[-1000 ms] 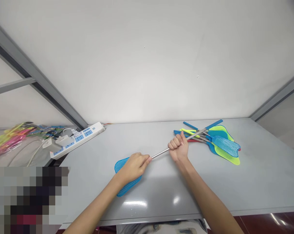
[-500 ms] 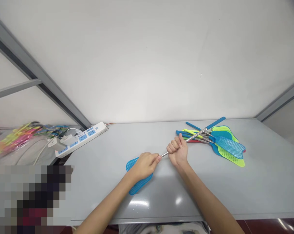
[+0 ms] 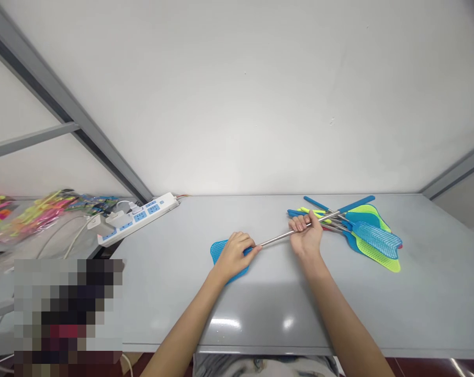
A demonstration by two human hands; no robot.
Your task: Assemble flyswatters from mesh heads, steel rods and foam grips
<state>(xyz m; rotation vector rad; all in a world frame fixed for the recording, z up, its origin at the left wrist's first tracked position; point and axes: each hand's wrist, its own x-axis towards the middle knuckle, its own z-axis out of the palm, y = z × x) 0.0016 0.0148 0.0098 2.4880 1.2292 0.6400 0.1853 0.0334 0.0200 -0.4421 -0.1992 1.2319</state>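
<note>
Both my hands hold one blue fly swatter (image 3: 278,239) with a metal rod, slanting up to the right above the table. My left hand (image 3: 237,255) is closed around the neck where the rod meets the blue mesh head, covering much of that head. Higher up, my right hand (image 3: 306,234) has its fingers curled round the rod, thumb up. The blue grip end reaches out past it, over a pile of fly swatters (image 3: 372,238) in blue, teal and green with their heads toward the right.
A white power strip (image 3: 143,217) with plugs lies at the table's left edge. Bagged colourful items (image 3: 36,214) are on a surface further left. A white wall panel (image 3: 237,104) rises behind the grey table (image 3: 429,283). A blurred patch covers the lower left.
My right hand has slid along the rod toward the grip end, farther from my left hand. The swatter lies at a flatter angle. The whole view has shifted slightly.
</note>
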